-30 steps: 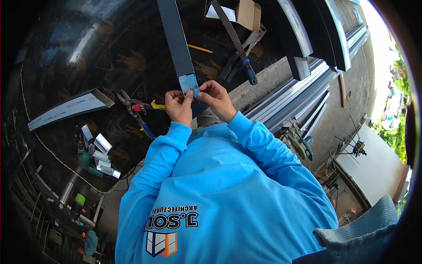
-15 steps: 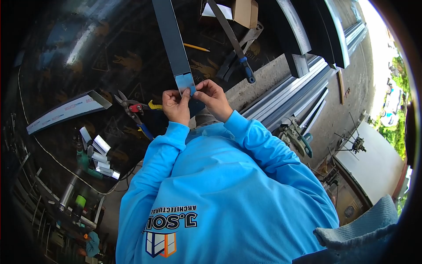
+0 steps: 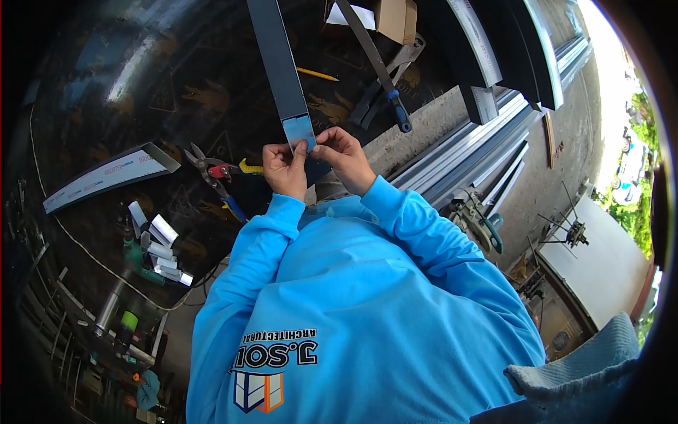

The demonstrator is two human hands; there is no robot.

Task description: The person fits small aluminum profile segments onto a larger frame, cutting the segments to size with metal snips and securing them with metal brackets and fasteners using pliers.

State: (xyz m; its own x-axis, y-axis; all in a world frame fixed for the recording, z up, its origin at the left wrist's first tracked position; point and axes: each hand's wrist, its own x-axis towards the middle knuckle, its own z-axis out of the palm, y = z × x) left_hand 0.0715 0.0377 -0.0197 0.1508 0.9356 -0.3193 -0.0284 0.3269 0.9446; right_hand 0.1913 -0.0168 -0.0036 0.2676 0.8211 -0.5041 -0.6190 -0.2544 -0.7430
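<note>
A long dark grey metal profile (image 3: pixel 274 60) runs away from me, and a small shiny metal piece (image 3: pixel 298 130) sits at its near end. My left hand (image 3: pixel 286 169) pinches this small piece, its thumb pressed on the lower part. From the other side my right hand (image 3: pixel 343 160) grips the piece's near right corner between thumb and fingers. The fingertips partly hide the lower edge. Left of my left hand lie tin snips (image 3: pixel 212 169) with red, yellow and blue on them. A yellow pencil (image 3: pixel 317 74) rests beside the profile.
A file with a blue handle (image 3: pixel 398 112) and a cardboard box (image 3: pixel 395 20) lie at the far right of the black table (image 3: pixel 162 134). A film-covered profile (image 3: pixel 113 178), several metal offcuts (image 3: pixel 163 244) and a green power tool (image 3: pixel 133 256) are leftward. Metal lengths (image 3: pixel 466 141) lie to the right.
Both hands keep their pinch on the small metal piece, with barely any movement. The whole view has shifted very slightly.
</note>
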